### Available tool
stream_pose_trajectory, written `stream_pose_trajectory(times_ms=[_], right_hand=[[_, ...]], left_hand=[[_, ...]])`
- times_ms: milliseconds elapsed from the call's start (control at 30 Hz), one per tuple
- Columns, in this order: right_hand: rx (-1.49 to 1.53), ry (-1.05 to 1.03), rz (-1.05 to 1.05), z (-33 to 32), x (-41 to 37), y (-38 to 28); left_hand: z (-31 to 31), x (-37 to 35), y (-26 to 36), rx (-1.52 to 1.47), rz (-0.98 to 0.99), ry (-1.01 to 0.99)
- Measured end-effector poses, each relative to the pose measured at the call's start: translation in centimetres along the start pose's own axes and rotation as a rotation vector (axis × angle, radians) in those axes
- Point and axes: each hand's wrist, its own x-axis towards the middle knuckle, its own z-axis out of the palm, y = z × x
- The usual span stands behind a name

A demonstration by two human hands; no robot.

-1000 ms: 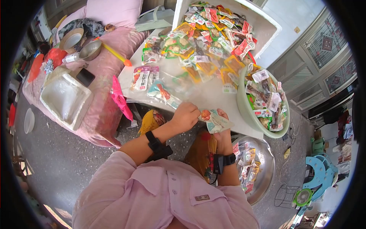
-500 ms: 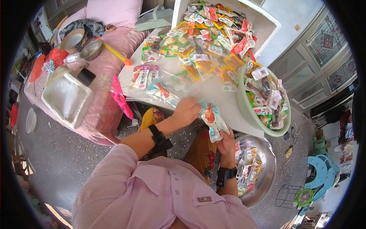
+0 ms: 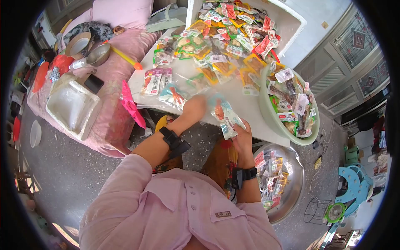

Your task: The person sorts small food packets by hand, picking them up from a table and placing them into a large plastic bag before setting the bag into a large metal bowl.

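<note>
My right hand (image 3: pixel 242 134) is closed around the lower end of a teal-and-white food packet (image 3: pixel 225 118) with a reddish-brown piece of meat in it or pictured on it. The packet tilts, its upper end leaning away over the table's near edge. Blurred by motion, my left hand (image 3: pixel 195 107) is left of that packet, and its fingers cannot be made out. Just beyond my left wrist, a similar teal packet (image 3: pixel 173 96) lies on the table. Two purple-topped packets (image 3: pixel 152 81) are behind it. A clear plastic bag (image 3: pixel 199 82) lies close to my left hand.
A heap of food packets (image 3: pixel 227 46) spills from a white foam box (image 3: pixel 291 18) onto the table (image 3: pixel 266 130). At the right, a pale green basin (image 3: pixel 265 112) holds packets. Below it, a metal basin (image 3: pixel 298 179) holds more. A pink bag (image 3: pixel 131 106) hangs at the table's left edge.
My left hand has moved left and slightly up, away from the held packet. My right hand has raised the packet slightly and shifted it left.
</note>
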Motion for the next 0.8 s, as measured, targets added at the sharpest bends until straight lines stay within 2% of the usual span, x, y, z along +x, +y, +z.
stream_pose_trajectory(times_ms=[100,200,300,400,500,633,733,800], right_hand=[[-0.059,-0.047,0.051,0.9,0.5,0.0],[-0.252,-0.135,0.109,0.8,2.0,0.1],[-0.138,-0.15,0.097,2.3,2.4,-0.3],[-0.077,-0.07,0.137,4.4,3.7,0.3],[-0.071,-0.149,0.12,5.9,6.3,1.4],[-0.238,0.002,0.132,8.3,6.9,1.5],[-0.665,-0.104,0.23,8.4,5.7,-0.6],[-0.734,-0.238,0.276,7.1,5.9,-1.4]], left_hand=[[-1.5,-0.3,1.6,0.041,0.053,-0.023],[-1.1,-0.5,1.1,0.105,0.109,-0.017],[-1.7,-0.6,1.6,0.082,0.15,-0.056],[-0.6,-1.0,1.1,0.071,0.247,0.051],[-0.6,-1.2,1.6,0.084,0.266,0.048],[-0.7,-1.0,1.4,0.026,0.262,0.114],[-0.6,-1.0,0.9,0.014,0.238,0.124],[-0.3,-1.1,0.4,0.027,0.218,0.085]])
